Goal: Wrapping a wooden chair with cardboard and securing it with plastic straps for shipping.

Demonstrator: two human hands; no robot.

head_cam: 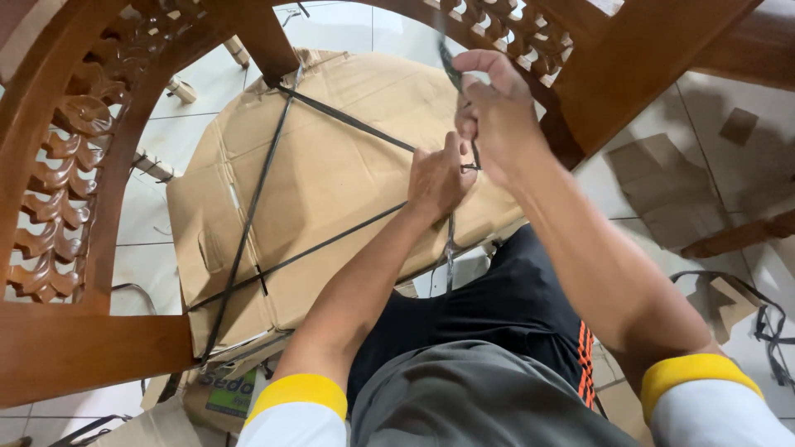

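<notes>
A flattened brown cardboard sheet [331,174] covers the seat of a carved wooden chair [74,165]. Black plastic straps [348,120] cross over the cardboard. My left hand [437,178] pinches a strap where the bands meet near the cardboard's right edge. My right hand [497,112] is just above it, fingers closed on a strap end [451,70] that rises toward the chair's carved rail. Both hands touch the same strap junction.
Wooden chair frame members [629,66] surround the cardboard at left, top and right. Cardboard scraps [662,199] and loose black strap [770,323] lie on the white tiled floor at right. A printed carton [228,393] sits below the seat at lower left.
</notes>
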